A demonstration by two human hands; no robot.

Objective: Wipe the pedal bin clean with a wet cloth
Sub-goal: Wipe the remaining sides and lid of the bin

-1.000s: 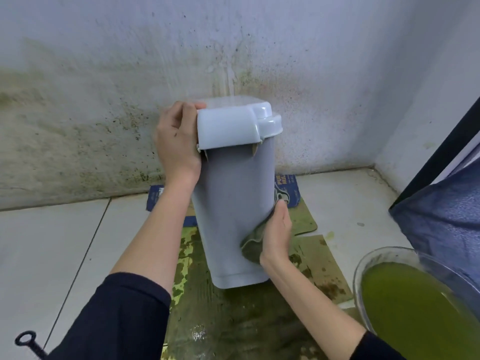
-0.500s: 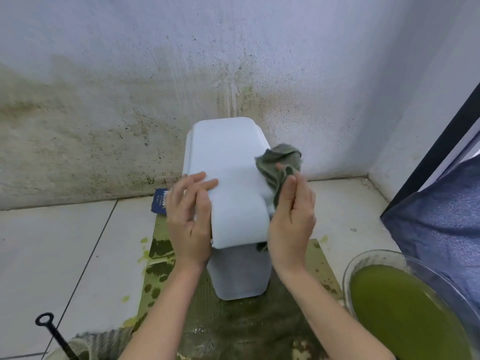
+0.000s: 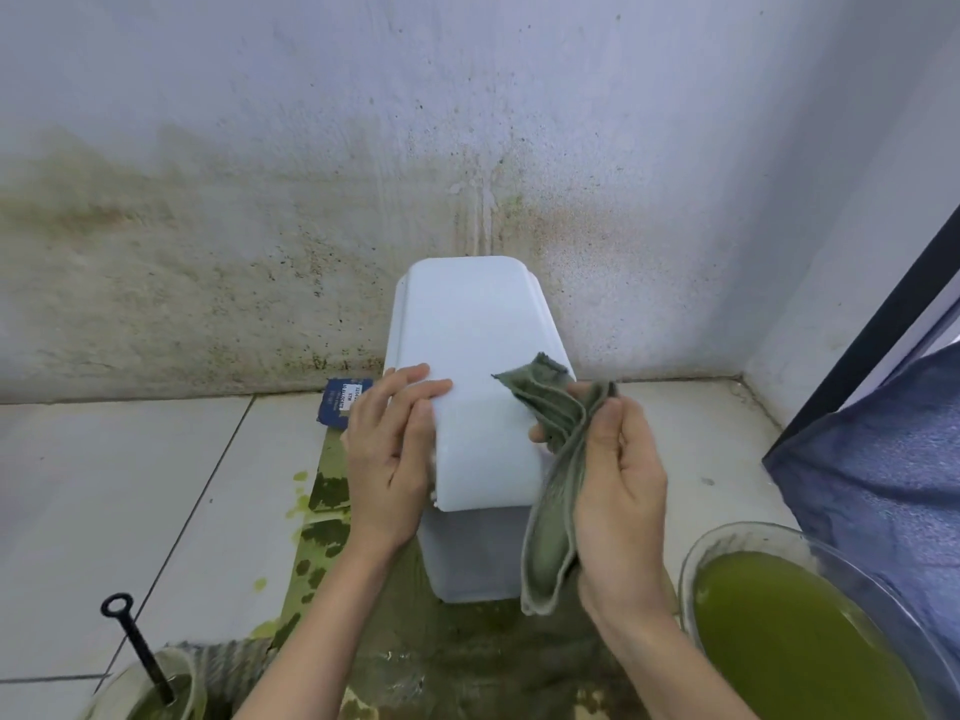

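A pale grey pedal bin (image 3: 475, 356) stands upright on a stained wet mat, close to the wall, its white lid shut and facing me. My left hand (image 3: 387, 459) grips the lid's front left corner, fingers lying on top. My right hand (image 3: 618, 480) holds a damp green-grey cloth (image 3: 553, 459) at the lid's right edge. The cloth's upper end lies on the lid; its lower end hangs down beside the bin's body.
A clear bowl of green liquid (image 3: 795, 641) sits on the floor at the right. A smaller container with a black rod (image 3: 137, 646) stands at the lower left. Blue fabric (image 3: 883, 485) hangs at the right. The stained wall (image 3: 260, 226) is just behind the bin.
A second ago the bin was tilted, my right hand wiping its lower side. It now stands upright, both hands have come up to the lid, and the cloth hangs longer from my right hand.
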